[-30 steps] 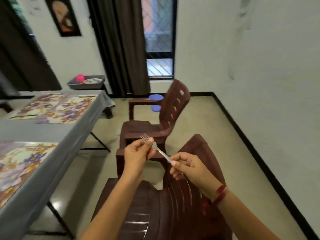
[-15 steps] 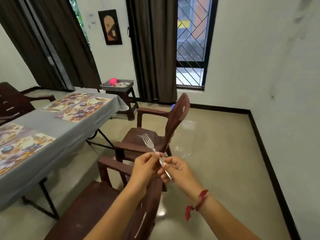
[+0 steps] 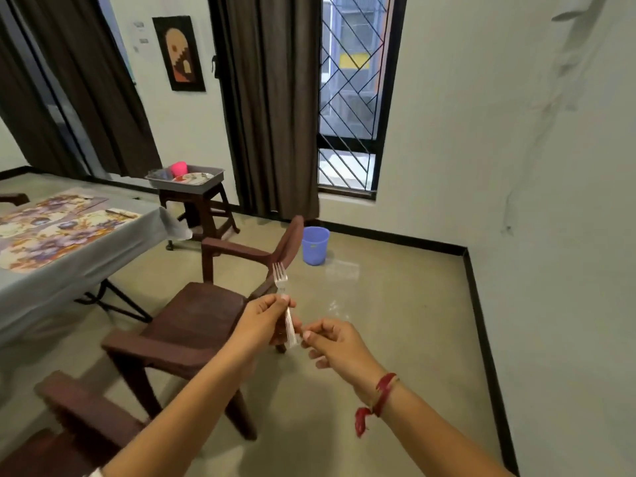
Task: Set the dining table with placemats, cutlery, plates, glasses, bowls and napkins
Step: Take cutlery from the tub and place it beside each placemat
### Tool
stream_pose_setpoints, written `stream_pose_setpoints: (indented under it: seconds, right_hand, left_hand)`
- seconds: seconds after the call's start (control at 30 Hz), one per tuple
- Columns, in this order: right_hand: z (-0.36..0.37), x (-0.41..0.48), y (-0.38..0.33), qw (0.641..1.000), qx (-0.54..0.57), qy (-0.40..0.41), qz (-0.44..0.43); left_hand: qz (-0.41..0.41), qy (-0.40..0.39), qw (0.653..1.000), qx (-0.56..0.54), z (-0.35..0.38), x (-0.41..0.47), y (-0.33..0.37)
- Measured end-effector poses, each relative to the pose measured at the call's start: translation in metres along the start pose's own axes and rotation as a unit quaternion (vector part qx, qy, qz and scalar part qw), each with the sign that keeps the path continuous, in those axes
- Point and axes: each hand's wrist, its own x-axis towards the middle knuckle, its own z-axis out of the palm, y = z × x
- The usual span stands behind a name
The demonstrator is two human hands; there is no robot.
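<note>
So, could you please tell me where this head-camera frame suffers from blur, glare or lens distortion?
Head view: the fork handle smears with motion blur in the left hand, tines sharper; the near chair at bottom left is soft. Window light throws glare patches on the floor. The wide-angle lens bows the baseboard and the window frame.

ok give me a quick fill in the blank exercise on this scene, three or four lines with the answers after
1. The left hand holds a fork with its tines pointing ____.
2. The small bin on the floor near the window is ____ in colour.
3. The grey tray with a pink cup sits on a brown ____.
4. The right hand wears a ____ thread at its wrist.

Missing words: up; blue; stool; red
</note>
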Motion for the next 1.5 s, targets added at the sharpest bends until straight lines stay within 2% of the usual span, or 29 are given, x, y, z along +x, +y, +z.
stream_pose_setpoints:
  seconds: [0.07, 0.2, 0.27, 0.4, 0.47, 0.5, 0.57, 0.7, 0.77, 0.8, 0.83, 0.9, 0.97, 1.1, 1.17, 1.3, 1.43, 1.5]
  right_hand:
    - [-0.043, 0.044, -0.011, 1.000, 0.011, 0.019, -0.004]
    - [-0.083, 0.111, -0.025, 0.991, 0.118, 0.064, 0.015]
    - [-0.115, 0.177, -0.026, 0.991, 0.128, 0.030, 0.028]
    - [-0.147, 0.261, -0.033, 0.994, 0.107, 0.000, 0.005]
    - [-0.174, 0.333, -0.045, 0.995, 0.090, -0.041, 0.017]
    - [-0.174, 0.333, -0.044, 0.994, 0.100, -0.041, 0.015]
    - [-0.194, 0.410, -0.063, 0.991, 0.087, -0.104, 0.017]
    - [-0.195, 0.482, -0.081, 0.983, 0.087, -0.157, 0.042]
    - [-0.180, 0.545, -0.086, 0.965, 0.084, -0.235, 0.074]
    - [-0.181, 0.547, -0.088, 0.963, 0.096, -0.238, 0.079]
    - [-0.170, 0.582, -0.089, 0.952, 0.087, -0.281, 0.086]
    - [-0.164, 0.616, -0.095, 0.942, 0.066, -0.323, 0.068]
    - [-0.141, 0.688, -0.102, 0.914, 0.020, -0.401, 0.057]
    - [-0.113, 0.756, -0.121, 0.897, -0.018, -0.436, 0.068]
    - [-0.087, 0.818, -0.140, 0.877, -0.057, -0.472, 0.071]
    - [-0.038, 0.885, -0.161, 0.864, -0.089, -0.493, 0.055]
    - [0.029, 0.934, -0.166, 0.816, -0.151, -0.558, 0.005]
    - [0.066, 0.957, -0.168, 0.785, -0.169, -0.595, -0.028]
  left_hand:
    - [0.007, 0.006, 1.000, 0.010, 0.032, 0.044, 0.010]
    - [0.026, 0.034, 0.999, 0.005, 0.065, 0.109, 0.020]
    - [0.032, 0.057, 0.998, 0.003, 0.084, 0.179, 0.026]
    - [0.040, 0.095, 0.995, -0.001, 0.098, 0.255, 0.032]
    - [0.028, 0.141, 0.989, -0.020, 0.112, 0.312, 0.032]
    - [0.020, 0.150, 0.988, -0.020, 0.113, 0.307, 0.029]
    - [0.023, 0.193, 0.981, -0.024, 0.120, 0.364, 0.038]
    - [0.019, 0.248, 0.968, -0.031, 0.116, 0.407, 0.043]
    - [0.025, 0.302, 0.952, -0.030, 0.105, 0.453, 0.041]
    - [0.025, 0.301, 0.953, -0.023, 0.106, 0.453, 0.044]
    - [0.027, 0.331, 0.943, -0.019, 0.096, 0.479, 0.042]
    - [0.031, 0.358, 0.933, 0.004, 0.085, 0.502, 0.037]
    - [0.036, 0.408, 0.912, 0.028, 0.057, 0.554, 0.030]
    - [0.012, 0.446, 0.893, 0.050, 0.021, 0.607, 0.039]
    - [0.013, 0.485, 0.874, 0.034, -0.003, 0.656, 0.052]
    - [0.028, 0.546, 0.836, 0.042, -0.042, 0.700, 0.068]
    - [0.008, 0.607, 0.794, 0.024, -0.082, 0.730, 0.067]
    - [-0.024, 0.656, 0.755, -0.013, -0.106, 0.747, 0.063]
